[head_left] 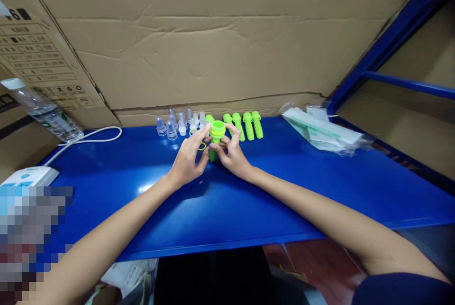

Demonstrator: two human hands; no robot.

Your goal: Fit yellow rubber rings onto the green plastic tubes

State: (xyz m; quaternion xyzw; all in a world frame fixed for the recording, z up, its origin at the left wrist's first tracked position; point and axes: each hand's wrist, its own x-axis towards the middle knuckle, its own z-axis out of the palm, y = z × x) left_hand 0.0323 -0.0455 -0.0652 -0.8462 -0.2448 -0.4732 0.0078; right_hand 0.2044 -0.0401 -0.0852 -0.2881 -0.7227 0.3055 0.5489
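Between both hands, a bright green plastic handle with a wide round cup (218, 128) stands upright, its open mouth facing up. A yellow ring (218, 134) circles the cup just below its rim. My left hand (190, 155) has its fingertips at the left side of the cup, thumb lower down. My right hand (232, 155) grips it from the right, index finger at the rim and thumb on the narrow stem. Loose yellow rings (202, 146) lie by my left fingers, partly hidden. Similar green handles (248, 126) lie in a row behind my right hand.
Several clear plastic domes (171, 130) and whitish clear pieces (182, 125) stand behind my left hand. Plastic bags (320, 129) lie right on the blue table (270, 200). A water bottle (50, 113), white cable (99, 130) and power strip (31, 175) are left. Cardboard (213, 34) walls the back.
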